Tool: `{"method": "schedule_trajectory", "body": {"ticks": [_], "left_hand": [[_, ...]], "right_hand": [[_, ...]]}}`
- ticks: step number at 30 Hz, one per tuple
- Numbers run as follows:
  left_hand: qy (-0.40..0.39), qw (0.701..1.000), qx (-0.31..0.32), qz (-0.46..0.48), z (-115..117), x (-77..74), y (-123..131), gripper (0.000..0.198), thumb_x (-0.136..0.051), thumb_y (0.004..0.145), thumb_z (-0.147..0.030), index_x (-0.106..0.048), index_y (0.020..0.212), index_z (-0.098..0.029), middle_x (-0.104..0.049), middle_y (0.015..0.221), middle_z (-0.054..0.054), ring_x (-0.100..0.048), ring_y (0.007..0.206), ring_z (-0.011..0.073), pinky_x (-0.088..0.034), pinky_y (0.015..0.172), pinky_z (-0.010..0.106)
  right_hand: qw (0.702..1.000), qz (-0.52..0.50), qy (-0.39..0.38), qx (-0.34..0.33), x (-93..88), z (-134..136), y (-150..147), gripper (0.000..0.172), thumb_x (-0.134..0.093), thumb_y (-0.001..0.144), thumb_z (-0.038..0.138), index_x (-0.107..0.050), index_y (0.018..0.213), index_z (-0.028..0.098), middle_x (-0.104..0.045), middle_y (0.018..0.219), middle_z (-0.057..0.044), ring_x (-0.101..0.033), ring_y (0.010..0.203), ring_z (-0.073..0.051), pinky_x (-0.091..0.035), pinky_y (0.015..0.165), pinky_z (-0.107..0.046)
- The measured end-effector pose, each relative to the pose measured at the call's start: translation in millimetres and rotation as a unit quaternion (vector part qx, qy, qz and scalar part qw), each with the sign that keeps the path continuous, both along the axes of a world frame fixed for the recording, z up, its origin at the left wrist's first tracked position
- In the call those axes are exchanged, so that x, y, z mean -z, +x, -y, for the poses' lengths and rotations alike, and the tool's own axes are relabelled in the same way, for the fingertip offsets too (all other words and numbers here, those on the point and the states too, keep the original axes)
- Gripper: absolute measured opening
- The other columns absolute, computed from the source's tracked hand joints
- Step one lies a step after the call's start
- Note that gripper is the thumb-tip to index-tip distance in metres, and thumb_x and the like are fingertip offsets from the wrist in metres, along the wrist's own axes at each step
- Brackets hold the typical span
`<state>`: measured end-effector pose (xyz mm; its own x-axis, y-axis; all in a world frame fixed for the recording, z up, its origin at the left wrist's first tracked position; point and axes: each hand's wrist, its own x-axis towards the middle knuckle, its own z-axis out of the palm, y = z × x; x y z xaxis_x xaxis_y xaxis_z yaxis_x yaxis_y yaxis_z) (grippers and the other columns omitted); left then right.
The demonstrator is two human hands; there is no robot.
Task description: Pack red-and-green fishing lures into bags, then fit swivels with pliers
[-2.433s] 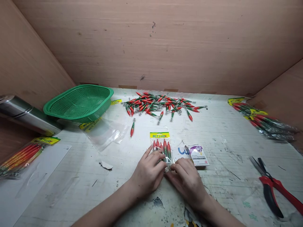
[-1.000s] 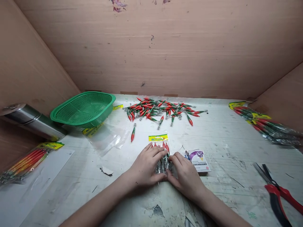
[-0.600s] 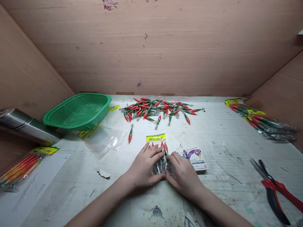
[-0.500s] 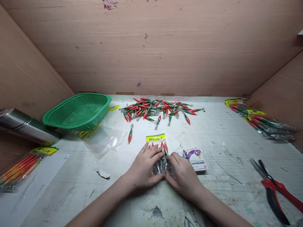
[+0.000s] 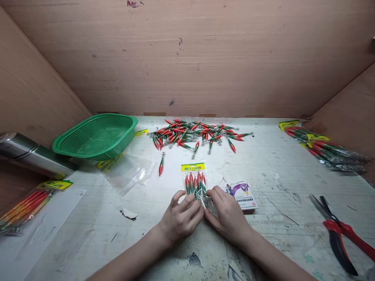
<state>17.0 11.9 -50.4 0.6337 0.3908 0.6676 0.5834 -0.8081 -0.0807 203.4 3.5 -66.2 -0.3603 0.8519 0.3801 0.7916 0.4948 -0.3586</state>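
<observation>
The bag (image 5: 195, 184) points away, near end between left hand (image 5: 181, 219) and right hand (image 5: 230, 215); both grips touch it, clamping unclear.

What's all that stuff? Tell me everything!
Lure packet: one, yellow-topped, front middle
Loose lures: many, red-green, back middle
Filled packets: several, red-green, right
Orange packet: one, orange-red, left
Sheet: one, white, beneath orange packet
Basket: one, green, back left
Clear bags: at least two, yellow-topped, by basket
Flask: one, silver, left edge
Box: one, white-purple, right of lure packet
Pliers or shears: one, red-black, front right
Torn scrap: one, white, left
Table: one, whitish, below
Walls: three, brown, around
Left hand: one, bare, touching lure packet
Right hand: one, bare, likewise
</observation>
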Motion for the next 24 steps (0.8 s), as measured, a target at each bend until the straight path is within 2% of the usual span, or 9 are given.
{"method": "schedule_trajectory", "body": {"ticks": [3,5,8,10,14,18,24], "left_hand": [[-0.058,0.998,-0.034,0.012,-1,-0.7,0,0.014,-0.058,0.088,-0.013,-0.057,0.076,-0.02,-0.063,0.073,-0.001,-0.059,0.08,0.017,-0.038,0.091,0.036],[-0.132,0.988,-0.073,0.034,-1,-1.0,-1,0.004,-0.061,0.085,-0.02,-0.057,0.085,-0.02,-0.065,0.086,0.004,-0.06,0.088,0.0214,-0.039,0.091,0.04],[-0.224,0.967,-0.107,0.055,-4,0.0,-3,0.04,-0.063,0.077,-0.025,-0.051,0.115,-0.018,-0.055,0.125,0.017,-0.05,0.121,0.0333,-0.036,0.1,0.05],[-0.274,0.955,-0.106,0.053,-7,1.9,-3,0.054,-0.061,0.076,-0.023,-0.043,0.127,-0.019,-0.044,0.14,0.02,-0.038,0.135,0.0362,-0.032,0.106,0.056],[-0.34,0.934,-0.097,0.059,-13,6.4,-2,0.059,-0.056,0.077,-0.018,-0.035,0.132,-0.02,-0.043,0.14,0.019,-0.037,0.137,0.0337,-0.033,0.107,0.055],[-0.338,0.933,-0.105,0.063,-14,8.6,1,0.061,-0.054,0.077,-0.016,-0.033,0.134,-0.02,-0.047,0.138,0.018,-0.04,0.136,0.0331,-0.032,0.108,0.056],[-0.346,0.926,-0.141,0.055,-12,11.0,2,0.06,-0.053,0.079,-0.018,-0.033,0.135,-0.022,-0.049,0.138,0.017,-0.04,0.138,0.0318,-0.025,0.111,0.06]], "right_hand": [[1.0,0.009,0.007,0.01,0.4,-1,-2,0.009,-0.051,0.088,0.021,-0.052,0.097,0.018,-0.06,0.086,-0.007,-0.059,0.074,-0.022,-0.046,0.063,-0.032],[1.0,0.016,0.01,0.016,0.2,-1,-3,0.008,-0.052,0.089,0.023,-0.052,0.096,0.018,-0.06,0.085,-0.006,-0.06,0.073,-0.022,-0.045,0.063,-0.032],[0.999,0.03,0.01,0.019,-0.4,-3,-4,0.011,-0.055,0.086,0.023,-0.052,0.096,0.018,-0.061,0.085,-0.006,-0.061,0.073,-0.023,-0.045,0.063,-0.032],[0.999,0.04,0.009,0.022,-0.2,-5,-5,0.013,-0.055,0.084,0.022,-0.052,0.097,0.018,-0.062,0.086,-0.007,-0.062,0.075,-0.023,-0.045,0.063,-0.032],[0.998,0.049,0.012,0.035,1.9,-9,-7,0.011,-0.053,0.083,0.021,-0.052,0.094,0.019,-0.063,0.083,-0.006,-0.062,0.072,-0.022,-0.044,0.061,-0.03],[0.998,0.046,0.019,0.045,3.5,-11,-8,0.011,-0.054,0.081,0.02,-0.051,0.092,0.02,-0.063,0.081,-0.005,-0.061,0.07,-0.021,-0.043,0.06,-0.029],[0.998,0.029,0.035,0.051,2.3,-13,-7,0.011,-0.049,0.081,0.016,-0.049,0.091,0.021,-0.063,0.079,-0.004,-0.062,0.065,-0.019,-0.042,0.057,-0.028]]}}
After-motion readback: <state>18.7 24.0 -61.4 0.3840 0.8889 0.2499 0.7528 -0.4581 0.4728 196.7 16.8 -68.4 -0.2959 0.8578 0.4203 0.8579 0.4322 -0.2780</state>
